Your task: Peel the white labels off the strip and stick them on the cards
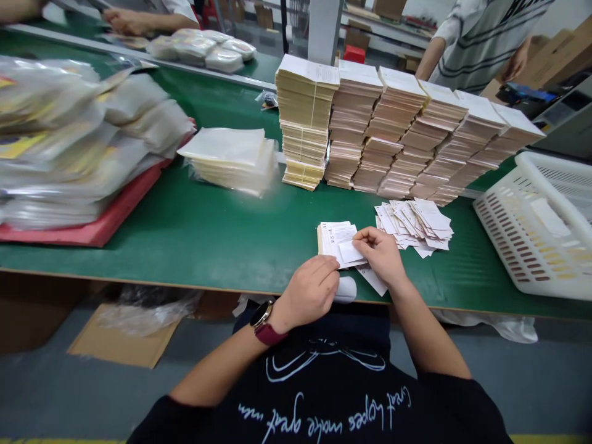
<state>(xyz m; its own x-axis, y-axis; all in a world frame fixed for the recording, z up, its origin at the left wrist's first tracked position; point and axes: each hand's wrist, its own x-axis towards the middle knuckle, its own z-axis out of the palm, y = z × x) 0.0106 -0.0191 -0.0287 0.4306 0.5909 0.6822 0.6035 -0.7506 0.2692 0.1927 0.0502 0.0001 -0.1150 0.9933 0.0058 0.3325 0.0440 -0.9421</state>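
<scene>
My left hand [309, 292], with a watch on a dark red strap [263, 322] at its wrist, grips the near edge of a small stack of printed paper slips [337, 242] on the green table mat [185, 228]. My right hand [379, 255] pinches a white paper slip [350, 251] lying on top of that stack. A loose heap of similar slips [414, 225] lies just beyond my right hand. Another slip [372, 279] sticks out below my right wrist, over the table's near edge.
Tall stacks of cream paper cards [388, 123] stand beyond my hands. Bagged paper packs [69, 142] lie on a red board at left, with a bundle of clear sleeves [229, 159] beside them. A white plastic crate [536, 228] sits at right. Co-workers' arms and hands are at the far side.
</scene>
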